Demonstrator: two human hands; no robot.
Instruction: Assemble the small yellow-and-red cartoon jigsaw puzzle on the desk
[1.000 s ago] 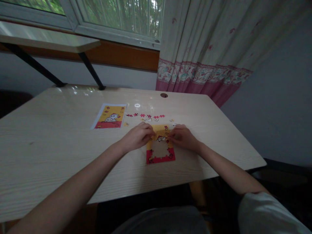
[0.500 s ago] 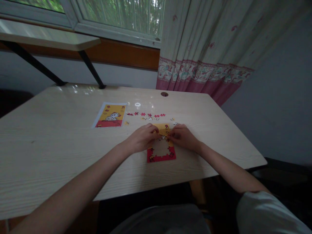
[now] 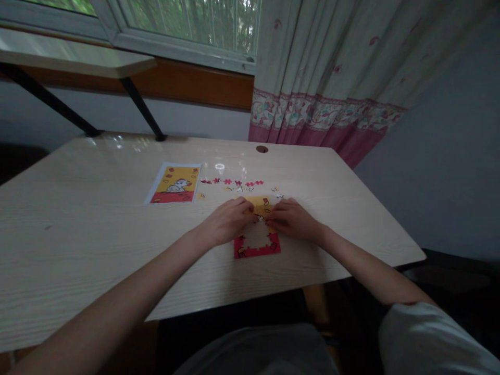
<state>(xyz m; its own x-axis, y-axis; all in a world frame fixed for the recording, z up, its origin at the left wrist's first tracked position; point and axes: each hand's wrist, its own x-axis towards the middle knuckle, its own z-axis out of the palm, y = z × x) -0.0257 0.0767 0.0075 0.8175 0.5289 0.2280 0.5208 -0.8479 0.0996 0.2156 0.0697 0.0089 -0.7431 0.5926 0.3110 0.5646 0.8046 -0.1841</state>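
Observation:
A partly assembled jigsaw puzzle (image 3: 258, 252) lies flat near the front of the table, with a yellow top, a red bottom border and an open gap in its middle. From the left, my left hand (image 3: 233, 219) reaches over it, fingers curled closed on the puzzle's left side. My right hand (image 3: 292, 219) comes in from the right with fingers pinched at the gap's upper right. Between the fingertips shows a small white puzzle piece (image 3: 260, 219) at the gap's upper edge. The fingers partly cover it, so whether it is fully seated I cannot tell.
Beyond the hands lies a row of loose red puzzle pieces (image 3: 238, 183), with several white and yellow ones nearby. A printed picture sheet (image 3: 174, 183) of a white animal lies to their left. A raised shelf (image 3: 78, 57) stands at the back left, and a curtain (image 3: 312, 112) hangs behind the table.
Both hands stay over the same part of the puzzle, with only slight finger movement. The whole view has shifted a little.

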